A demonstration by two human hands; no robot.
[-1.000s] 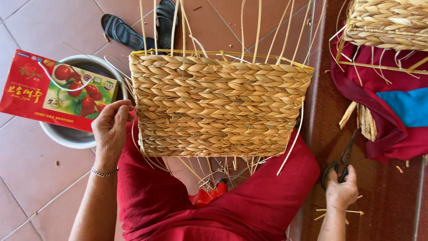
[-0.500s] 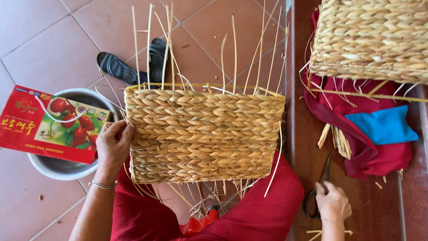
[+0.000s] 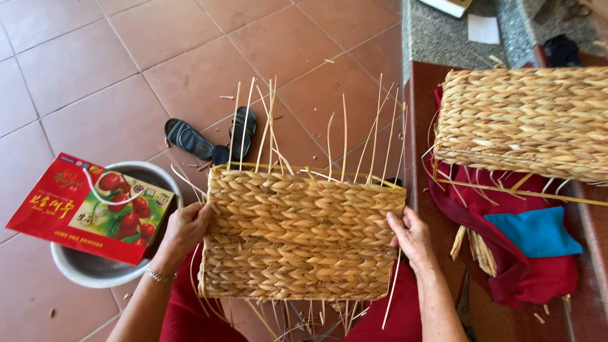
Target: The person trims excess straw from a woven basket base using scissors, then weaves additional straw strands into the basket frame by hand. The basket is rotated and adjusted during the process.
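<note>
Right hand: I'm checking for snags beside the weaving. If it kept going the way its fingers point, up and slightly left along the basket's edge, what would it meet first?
The right hand grips the woven basket at its right edge. Straight on, it would probably meet the loose upright straw strands first; depth is unclear.

Left hand (image 3: 185, 233) grips woven basket (image 3: 303, 235) left edge | right hand (image 3: 411, 235) grips right edge | scissors (image 3: 464, 305) below right grip
</note>
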